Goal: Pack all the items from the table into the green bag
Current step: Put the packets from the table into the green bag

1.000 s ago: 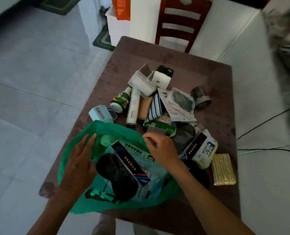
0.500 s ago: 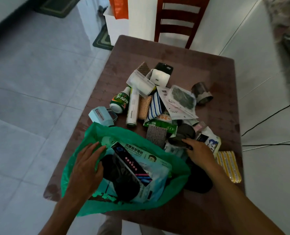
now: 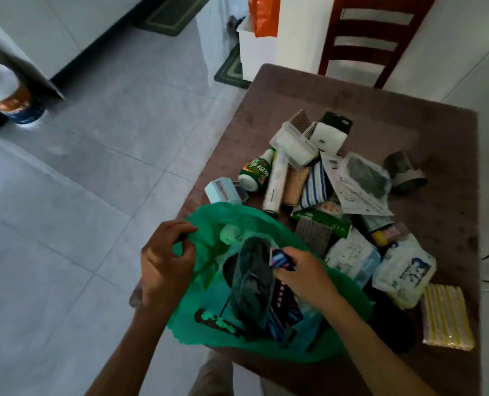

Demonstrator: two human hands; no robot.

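My left hand (image 3: pixel 166 262) at nine o'clock, fingers pinched shut, my right hand (image 3: pixel 303 274) at centre, fingers curled closed.

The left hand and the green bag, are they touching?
Touching. The head view shows the left hand pinching the rim of the green bag between its fingers.

Bag (image 3: pixel 346 284) at worktop's (image 3: pixel 380 110) near edge, pile of items behind and right of it. Bottle (image 3: pixel 256 174) at pile's left, tape roll (image 3: pixel 406 172) at far right, sponge (image 3: pixel 446 317) near right, chair (image 3: pixel 371 38) beyond.
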